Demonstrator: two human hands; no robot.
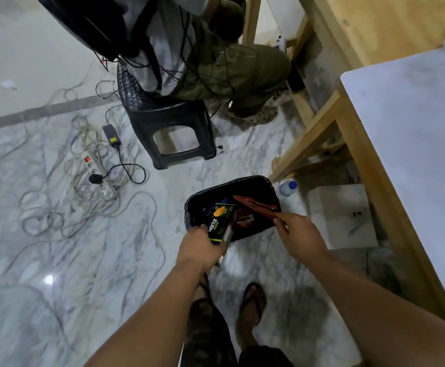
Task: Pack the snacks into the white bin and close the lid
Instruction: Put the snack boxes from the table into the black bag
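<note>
My left hand (201,246) grips black Nextar snack box (221,221); right hand (299,234) pinches flat red packet (255,206). Lift both straight from dark woven basket (255,182), avoid snagging rim.

left hand (203,247) grips Nextar box (221,221) | right hand (299,234) pinches red packet (255,206)

dim, soft picture with wide-angle bending at edges and a glare spot on the marble floor (49,279).
</note>
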